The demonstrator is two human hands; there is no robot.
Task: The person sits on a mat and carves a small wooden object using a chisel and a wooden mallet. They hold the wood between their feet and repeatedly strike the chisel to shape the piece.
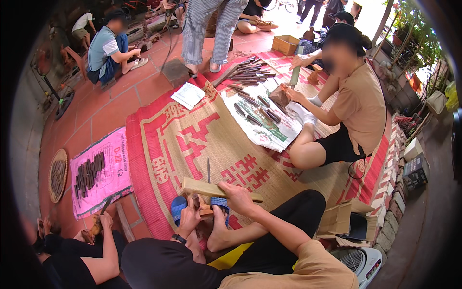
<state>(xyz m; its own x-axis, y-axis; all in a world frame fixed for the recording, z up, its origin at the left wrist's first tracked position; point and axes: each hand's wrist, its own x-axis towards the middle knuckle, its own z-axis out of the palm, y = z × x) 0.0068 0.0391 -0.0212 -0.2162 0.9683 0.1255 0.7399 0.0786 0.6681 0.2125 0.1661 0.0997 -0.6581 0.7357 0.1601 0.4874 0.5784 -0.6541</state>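
My right hand [237,198] is closed round a long pale wooden bar [204,187], held level above my feet. Just below its left end, my left hand [189,217], with a dark wristband, is closed on a short brown wooden handle [195,199]. A reddish-brown wooden piece [206,211] lies beside the left fingers, between my feet in blue sandals [178,208]. Behind the bar a thin dark pointed blade [208,168] sticks up. Its lower end is hidden, so I cannot tell whether it joins the handle.
I sit at a red-and-tan woven mat [192,139]. Opposite, a person in tan [358,101] works beside a white sheet [257,137] with several dark-handled tools. At left another person's hands [103,222] hold a brown piece near a pink sack [118,159]. An open cardboard box [334,219] stands right.
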